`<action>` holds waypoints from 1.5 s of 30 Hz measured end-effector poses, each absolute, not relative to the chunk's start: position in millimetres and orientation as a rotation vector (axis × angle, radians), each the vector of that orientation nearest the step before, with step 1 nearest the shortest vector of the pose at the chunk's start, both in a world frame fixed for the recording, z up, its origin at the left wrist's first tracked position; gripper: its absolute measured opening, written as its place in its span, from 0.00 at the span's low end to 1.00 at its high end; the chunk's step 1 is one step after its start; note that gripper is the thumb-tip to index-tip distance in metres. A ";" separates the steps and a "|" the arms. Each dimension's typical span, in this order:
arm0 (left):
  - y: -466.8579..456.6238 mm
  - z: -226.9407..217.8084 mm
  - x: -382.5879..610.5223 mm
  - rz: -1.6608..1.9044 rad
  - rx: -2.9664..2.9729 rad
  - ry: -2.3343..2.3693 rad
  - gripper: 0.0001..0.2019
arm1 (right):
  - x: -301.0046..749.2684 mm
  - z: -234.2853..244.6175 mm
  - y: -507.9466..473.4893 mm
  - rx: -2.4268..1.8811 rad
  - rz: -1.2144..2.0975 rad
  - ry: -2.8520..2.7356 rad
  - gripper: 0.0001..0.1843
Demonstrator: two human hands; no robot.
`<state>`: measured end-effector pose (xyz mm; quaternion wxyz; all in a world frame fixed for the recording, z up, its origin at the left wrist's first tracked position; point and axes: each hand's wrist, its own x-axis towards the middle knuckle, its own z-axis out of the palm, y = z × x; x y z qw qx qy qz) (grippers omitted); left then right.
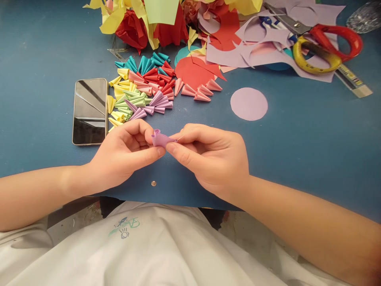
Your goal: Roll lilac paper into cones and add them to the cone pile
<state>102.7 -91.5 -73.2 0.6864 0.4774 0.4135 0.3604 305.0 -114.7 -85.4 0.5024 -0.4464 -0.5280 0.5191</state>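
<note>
Nearest us: white printed shirt (166, 246). We record a lilac paper cone (162, 140) over the blue surface (297, 139), left hand (119, 153) with grip closed on its wide end, right hand (218, 159) pinching its tip; beyond, coloured cones (145, 90) beside a smartphone (90, 111).

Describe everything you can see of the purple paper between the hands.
The purple paper is plain light purple, thin-looking and partly rolled, with a curled end at its upper left and a body that narrows toward the right. It is held over the blue table. The left hand pinches the wider end, the right hand the narrow end; fingers hide part of it.
</note>
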 end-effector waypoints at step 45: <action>-84.9 -76.0 98.8 0.773 1.037 0.847 0.15 | 308.6 -90.9 -108.0 -0.914 1.394 -1.282 0.05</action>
